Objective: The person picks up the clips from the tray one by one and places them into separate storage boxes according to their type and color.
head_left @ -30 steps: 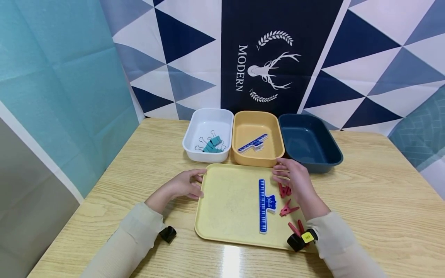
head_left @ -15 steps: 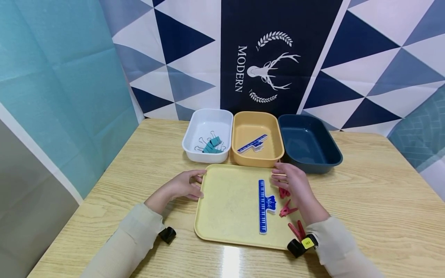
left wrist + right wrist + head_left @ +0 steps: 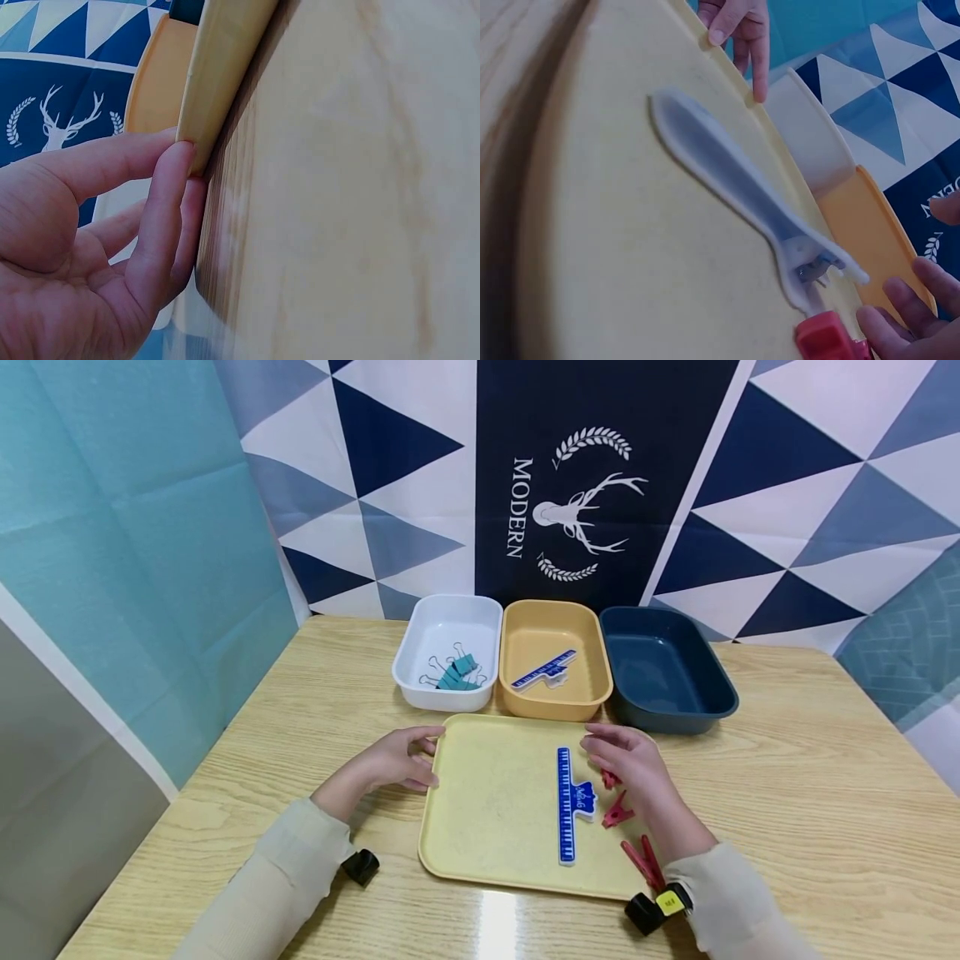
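Observation:
My left hand (image 3: 392, 762) rests its fingertips against the left rim of a pale yellow tray (image 3: 487, 810); in the left wrist view the fingers (image 3: 161, 202) touch that rim from outside. My right hand (image 3: 632, 764) hovers over the tray's far right part, fingers spread and holding nothing. Beneath it is a red clip (image 3: 611, 779), partly hidden. Closer to me lie another red clip (image 3: 617, 811) and a third red clip (image 3: 645, 863) beside the right wrist. Left of them lies a long blue-and-white clip (image 3: 566, 810) with a piano-key pattern.
Three bins stand side by side behind the tray. The white bin (image 3: 442, 700) holds several teal binder clips (image 3: 459, 675). In the orange bin (image 3: 555, 709) lies another blue-and-white clip (image 3: 546, 670). No contents show in the navy bin (image 3: 678, 723). A patterned cloth hangs behind.
My right hand has drawn back from beside the orange bin, slightly toward me, over the farthest red clip. The left hand and the tray have stayed put.

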Available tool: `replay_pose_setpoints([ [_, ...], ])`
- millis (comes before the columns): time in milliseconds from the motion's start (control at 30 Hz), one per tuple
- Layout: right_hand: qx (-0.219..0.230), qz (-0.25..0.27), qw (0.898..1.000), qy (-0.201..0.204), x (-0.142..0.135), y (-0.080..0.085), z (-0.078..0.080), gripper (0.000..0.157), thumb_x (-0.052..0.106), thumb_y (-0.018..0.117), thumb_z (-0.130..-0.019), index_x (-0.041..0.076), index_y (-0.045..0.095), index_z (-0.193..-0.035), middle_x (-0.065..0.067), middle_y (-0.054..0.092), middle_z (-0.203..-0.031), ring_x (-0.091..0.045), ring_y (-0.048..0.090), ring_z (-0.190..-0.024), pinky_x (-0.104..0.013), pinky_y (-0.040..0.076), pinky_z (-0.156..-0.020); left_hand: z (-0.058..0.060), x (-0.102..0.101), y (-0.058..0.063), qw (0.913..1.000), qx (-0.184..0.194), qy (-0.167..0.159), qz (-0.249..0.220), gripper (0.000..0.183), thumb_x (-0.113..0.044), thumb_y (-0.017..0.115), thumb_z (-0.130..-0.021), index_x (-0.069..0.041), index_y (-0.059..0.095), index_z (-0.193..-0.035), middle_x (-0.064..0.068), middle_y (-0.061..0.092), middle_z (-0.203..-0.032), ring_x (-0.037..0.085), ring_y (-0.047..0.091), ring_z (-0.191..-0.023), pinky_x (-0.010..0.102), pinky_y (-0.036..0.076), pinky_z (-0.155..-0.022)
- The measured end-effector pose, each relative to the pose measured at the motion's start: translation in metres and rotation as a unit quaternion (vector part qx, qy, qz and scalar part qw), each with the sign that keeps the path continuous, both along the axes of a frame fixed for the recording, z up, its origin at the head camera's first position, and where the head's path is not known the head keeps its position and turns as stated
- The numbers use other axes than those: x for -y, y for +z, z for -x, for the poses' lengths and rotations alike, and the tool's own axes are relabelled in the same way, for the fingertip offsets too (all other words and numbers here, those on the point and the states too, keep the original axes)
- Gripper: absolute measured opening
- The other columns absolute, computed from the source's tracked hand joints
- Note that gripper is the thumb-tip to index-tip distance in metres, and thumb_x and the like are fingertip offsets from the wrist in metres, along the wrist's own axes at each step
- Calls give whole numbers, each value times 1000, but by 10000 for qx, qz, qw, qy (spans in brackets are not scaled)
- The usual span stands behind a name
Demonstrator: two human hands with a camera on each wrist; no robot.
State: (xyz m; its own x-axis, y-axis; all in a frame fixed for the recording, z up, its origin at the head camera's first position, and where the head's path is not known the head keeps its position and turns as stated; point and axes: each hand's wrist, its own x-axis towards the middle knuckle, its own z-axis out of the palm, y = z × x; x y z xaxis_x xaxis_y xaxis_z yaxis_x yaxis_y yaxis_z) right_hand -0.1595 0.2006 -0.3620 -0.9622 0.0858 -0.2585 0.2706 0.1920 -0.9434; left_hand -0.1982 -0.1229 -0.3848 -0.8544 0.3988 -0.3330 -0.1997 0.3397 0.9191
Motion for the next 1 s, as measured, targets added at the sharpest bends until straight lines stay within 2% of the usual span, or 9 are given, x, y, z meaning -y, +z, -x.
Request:
replay_pose_setpoints([
  [233, -249, -804, 9953, 475, -1, -5, -4, 59, 27, 69, -85, 6, 47, -135, -15, 48, -133, -28, 45, -120, -28, 47, -87, -1, 1, 2, 10000, -24, -4, 25, 78, 13, 70, -73, -7, 39, -141, 14, 45, -111, 22, 58, -86, 35, 58, -68],
  [333, -312, -1048, 9908, 797, -3, -6, -5, 60, 24, 73, -82, 6, 48, -134, -15, 48, -133, -30, 45, -121, -36, 47, -92, -1, 1, 2, 10000, -26, -21, 23, 77, 12, 70, -73, -7, 39, -141, 14, 45, -111, 22, 58, -86, 35, 58, -68],
  [400, -351, -1184, 9867, 1054, -3, -7, -6, 61, 22, 75, -80, 6, 49, -133, -16, 48, -133, -32, 45, -122, -42, 43, -99, 0, 0, 2, 10000, -15, -20, 12, 77, 12, 70, -73, -7, 39, -141, 14, 45, -111, 22, 58, -86, 35, 58, -68],
  [467, -358, -1209, 9838, 1275, -4, -8, -7, 62, 21, 76, -78, 5, 50, -132, -16, 47, -134, -32, 43, -124, -45, 37, -103, 0, 0, 2, 10000, -21, -40, 11, 77, 12, 70, -73, -7, 39, -141, 14, 45, -111, 22, 58, -86, 35, 58, -68],
  [567, -336, -1186, 9807, 1520, -6, -10, -9, 62, 18, 78, -76, 4, 52, -130, -18, 46, -135, -33, 40, -126, -45, 34, -105, 0, 0, 2, 10000, -20, -42, 14, 77, 12, 70, -73, -7, 39, -141, 14, 45, -111, 22, 58, -86, 35, 58, -68],
  [733, -382, -1316, 9753, 1731, -8, -9, -15, 60, 11, 80, -73, 3, 54, -127, -20, 46, -133, -35, 41, -125, -44, 36, -103, -1, 0, 3, 10000, -8, -12, 49, 77, 12, 70, -73, -7, 39, -141, 15, 45, -112, 22, 59, -86, 35, 58, -67],
  [1000, -780, -1695, 9607, 2057, -11, -11, -22, 56, 7, 81, -70, 3, 58, -121, -19, 49, -128, -37, 45, -121, -45, 41, -99, -1, 0, 4, 10000, 28, 9, 48, 77, 12, 70, -73, -7, 39, -141, 15, 44, -112, 23, 58, -86, 35, 58, -67],
])
